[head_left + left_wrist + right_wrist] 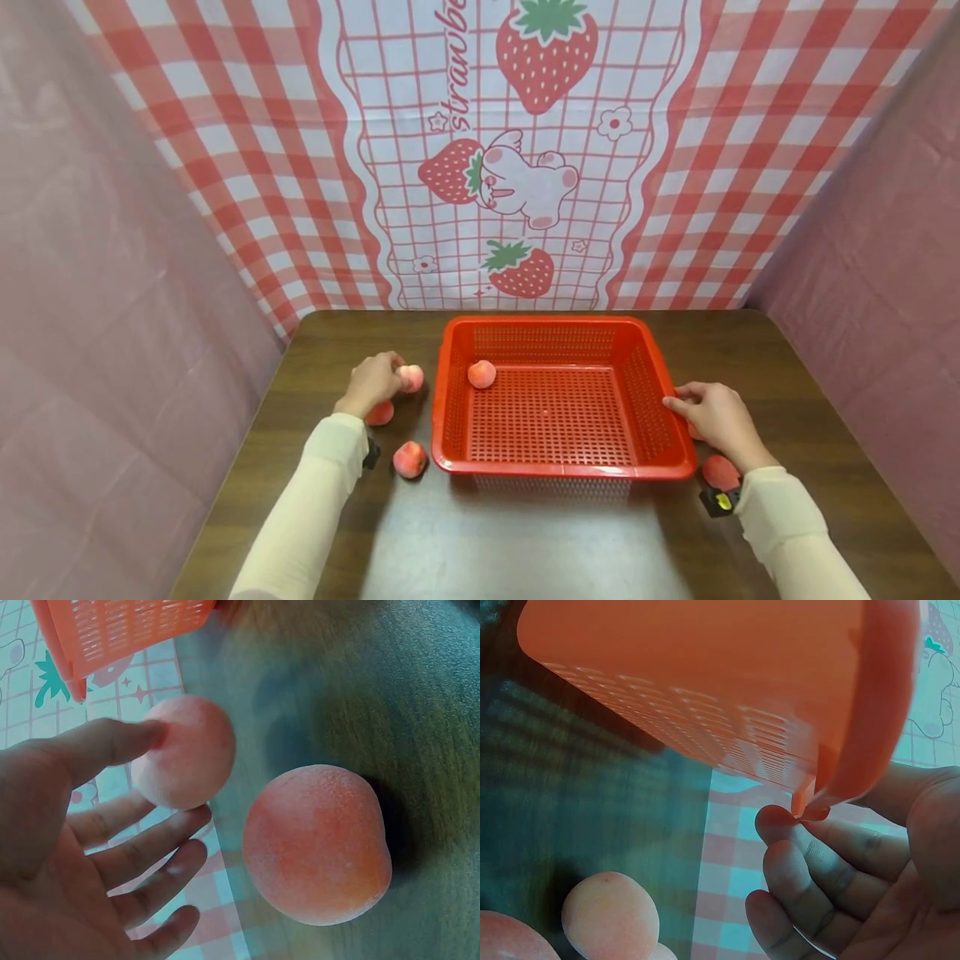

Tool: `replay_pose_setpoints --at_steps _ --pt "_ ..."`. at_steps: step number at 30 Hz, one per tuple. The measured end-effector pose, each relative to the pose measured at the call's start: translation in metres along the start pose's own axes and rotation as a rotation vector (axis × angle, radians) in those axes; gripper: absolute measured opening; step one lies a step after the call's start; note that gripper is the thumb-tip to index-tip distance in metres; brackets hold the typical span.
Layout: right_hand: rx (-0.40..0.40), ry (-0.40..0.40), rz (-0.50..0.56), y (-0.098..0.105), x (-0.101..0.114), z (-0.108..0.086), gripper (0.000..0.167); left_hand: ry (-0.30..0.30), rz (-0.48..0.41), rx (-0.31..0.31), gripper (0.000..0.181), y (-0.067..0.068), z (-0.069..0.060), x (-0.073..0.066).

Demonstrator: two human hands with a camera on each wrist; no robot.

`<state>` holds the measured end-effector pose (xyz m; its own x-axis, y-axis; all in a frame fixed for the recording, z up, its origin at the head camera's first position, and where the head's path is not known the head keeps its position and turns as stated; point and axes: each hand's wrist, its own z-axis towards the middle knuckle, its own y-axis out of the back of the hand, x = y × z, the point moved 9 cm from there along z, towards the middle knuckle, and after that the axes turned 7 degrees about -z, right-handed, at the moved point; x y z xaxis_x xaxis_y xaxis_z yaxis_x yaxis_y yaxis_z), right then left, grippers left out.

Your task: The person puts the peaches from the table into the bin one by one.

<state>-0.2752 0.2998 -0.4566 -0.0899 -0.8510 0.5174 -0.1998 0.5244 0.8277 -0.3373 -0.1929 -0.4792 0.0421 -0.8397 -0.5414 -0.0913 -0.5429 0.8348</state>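
Observation:
My left hand [371, 385] pinches a pale pink peach [412, 379] between thumb and fingertips, left of the red plastic basket [566, 471]. In the left wrist view that peach [187, 754] sits against the thumb, and a second peach [319, 844] lies close by on the table. My right hand [716, 419] grips the basket's right rim, thumb on top; the right wrist view shows its fingers [787, 866] curled beneath the rim [877, 712]. Inside the basket, one peach [482, 374] rests near the back left corner.
On the wooden table [270, 467], another peach [409, 460] lies by the basket's front left corner. Beside the right wrist are a redder peach [720, 472] and one partly hidden by the hand. A strawberry-print cloth [525, 200] hangs behind; pink cloths flank both sides.

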Motion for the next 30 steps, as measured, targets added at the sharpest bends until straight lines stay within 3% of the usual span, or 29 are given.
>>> replay_pose_setpoints --at_steps 10,30 --pt "-0.009 -0.002 0.006 -0.002 -0.001 0.000 0.049 0.006 -0.066 -0.175 0.038 0.019 0.001 0.002" --pt "-0.069 -0.026 0.017 0.002 -0.004 -0.002 0.055 -0.056 -0.155 -0.306 0.034 0.035 0.002 -0.009"
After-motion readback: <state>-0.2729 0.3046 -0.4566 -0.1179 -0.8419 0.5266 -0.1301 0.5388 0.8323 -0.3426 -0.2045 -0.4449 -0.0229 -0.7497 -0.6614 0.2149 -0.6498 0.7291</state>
